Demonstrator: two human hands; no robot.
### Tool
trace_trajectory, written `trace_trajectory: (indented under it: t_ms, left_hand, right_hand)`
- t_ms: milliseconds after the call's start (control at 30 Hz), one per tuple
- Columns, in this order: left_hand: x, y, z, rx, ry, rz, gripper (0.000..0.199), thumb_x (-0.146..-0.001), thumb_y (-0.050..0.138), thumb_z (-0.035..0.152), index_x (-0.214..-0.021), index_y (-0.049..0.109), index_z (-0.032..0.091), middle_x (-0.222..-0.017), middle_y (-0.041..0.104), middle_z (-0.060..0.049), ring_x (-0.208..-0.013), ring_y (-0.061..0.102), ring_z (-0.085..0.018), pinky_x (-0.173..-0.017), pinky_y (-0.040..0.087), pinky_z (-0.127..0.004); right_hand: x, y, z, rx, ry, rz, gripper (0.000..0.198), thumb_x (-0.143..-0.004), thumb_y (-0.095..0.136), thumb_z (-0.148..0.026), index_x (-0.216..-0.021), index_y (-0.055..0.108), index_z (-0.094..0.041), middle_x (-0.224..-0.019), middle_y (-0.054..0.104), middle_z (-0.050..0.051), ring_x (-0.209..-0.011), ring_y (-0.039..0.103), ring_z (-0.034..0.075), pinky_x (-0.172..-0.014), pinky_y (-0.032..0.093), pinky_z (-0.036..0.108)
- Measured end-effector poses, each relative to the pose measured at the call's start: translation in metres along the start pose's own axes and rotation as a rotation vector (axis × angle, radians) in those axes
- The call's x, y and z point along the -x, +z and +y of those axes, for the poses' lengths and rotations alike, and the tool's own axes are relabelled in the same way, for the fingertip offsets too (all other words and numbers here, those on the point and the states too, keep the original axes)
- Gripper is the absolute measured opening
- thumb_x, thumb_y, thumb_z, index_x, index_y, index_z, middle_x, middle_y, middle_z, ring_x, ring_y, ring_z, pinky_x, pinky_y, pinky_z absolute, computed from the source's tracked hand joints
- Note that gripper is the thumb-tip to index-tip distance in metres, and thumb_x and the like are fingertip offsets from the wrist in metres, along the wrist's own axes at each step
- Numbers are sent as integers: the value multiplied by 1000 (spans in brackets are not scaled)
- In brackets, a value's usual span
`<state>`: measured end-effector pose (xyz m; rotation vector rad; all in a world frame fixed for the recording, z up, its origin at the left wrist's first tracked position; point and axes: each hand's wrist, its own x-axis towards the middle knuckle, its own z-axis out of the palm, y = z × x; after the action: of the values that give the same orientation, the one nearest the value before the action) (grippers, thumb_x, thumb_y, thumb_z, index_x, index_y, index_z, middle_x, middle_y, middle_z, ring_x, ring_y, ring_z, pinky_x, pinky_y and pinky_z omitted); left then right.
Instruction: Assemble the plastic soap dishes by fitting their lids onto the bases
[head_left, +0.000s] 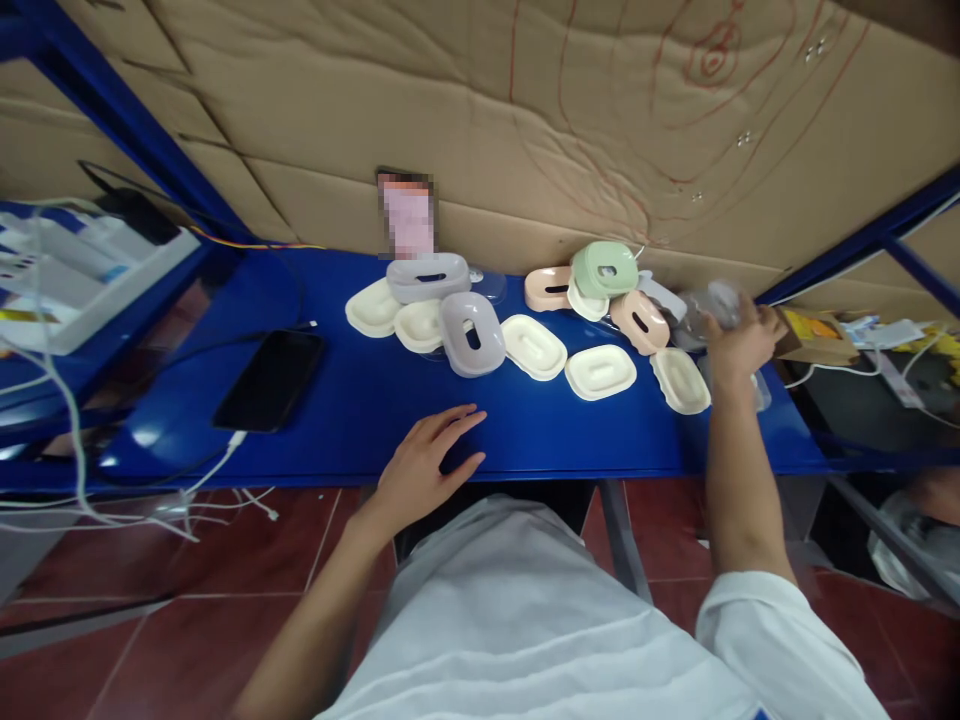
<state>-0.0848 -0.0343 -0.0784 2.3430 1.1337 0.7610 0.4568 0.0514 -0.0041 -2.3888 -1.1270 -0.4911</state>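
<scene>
My left hand (427, 462) rests at the front edge of the blue table (360, 420), fingers apart, holding nothing. At the far right, my right hand (742, 340) is closed on a clear plastic piece (709, 305), smeared by motion. Below that hand lies a cream oval tray-like piece (681, 382). Left of it are a peach plastic shell with a slot (641, 322), a second peach shell (547, 288) and a green shell (604, 268) stacked over a cream piece. Two grey-lilac shells (472, 335) and several cream pieces (534, 347) lie at the middle.
A black phone (270, 382) with a white cable lies at the left. Another phone-like device (409, 215), pixelated, leans on the cardboard wall (300, 100). A white tray (97, 290) stands far left, and a cardboard box (817, 335) far right. Blue frame posts rise at both sides.
</scene>
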Motion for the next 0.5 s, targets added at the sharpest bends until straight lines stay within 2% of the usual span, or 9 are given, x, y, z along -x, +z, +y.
trace_trajectory:
  t_ms: [133, 267, 300, 367, 433, 500]
  left_hand:
    - [-1, 1, 0, -7, 29, 15, 39, -109, 60, 41, -146, 65, 28, -150, 67, -10, -135, 66, -28, -115, 55, -50]
    - [-2, -1, -1, -20, 51, 10, 36, -109, 60, 40, -142, 69, 26, -148, 68, -11, -134, 67, -28, -114, 55, -50]
    - [-2, -2, -2, -23, 60, 1, 36, -110, 60, 40, -142, 69, 26, -148, 68, -11, -134, 67, -28, -114, 55, -50]
    - [-6, -5, -2, -43, 86, -27, 35, -110, 59, 40, -142, 69, 26, -147, 69, -10, -133, 67, -28, -113, 55, -49]
    - [-15, -9, 0, -86, 130, -71, 37, -112, 57, 39, -145, 66, 26, -146, 69, -10, -131, 68, -27, -113, 55, -48]
    - [-30, -12, 4, -153, 224, -114, 39, -113, 54, 36, -149, 63, 25, -149, 68, -11, -132, 68, -27, -113, 55, -46]
  right_hand:
    - [10, 14, -14, 29, -67, -69, 79, -102, 63, -55, -164, 47, -9, -160, 43, 35, -141, 34, 39, -98, 32, 55]
    - [32, 2, -10, 93, -146, 6, 91, -105, 61, -57, -173, 25, -8, -167, 35, 38, -147, 32, 40, -102, 29, 55]
    - [40, -5, -7, 103, -160, 32, 87, -106, 60, -54, -172, 28, -8, -164, 39, 38, -145, 35, 40, -102, 30, 54]
    - [63, -17, -3, 108, -179, 20, 70, -108, 56, -49, -163, 46, -7, -150, 56, 34, -134, 48, 38, -97, 35, 49]
    - [93, -25, 1, 125, -198, -77, 56, -108, 55, -49, -147, 64, -10, -130, 70, 27, -117, 59, 37, -90, 39, 44]
    - [125, -30, 5, 153, -237, -177, 49, -106, 57, -50, -138, 72, -15, -126, 74, 22, -109, 65, 35, -86, 41, 41]
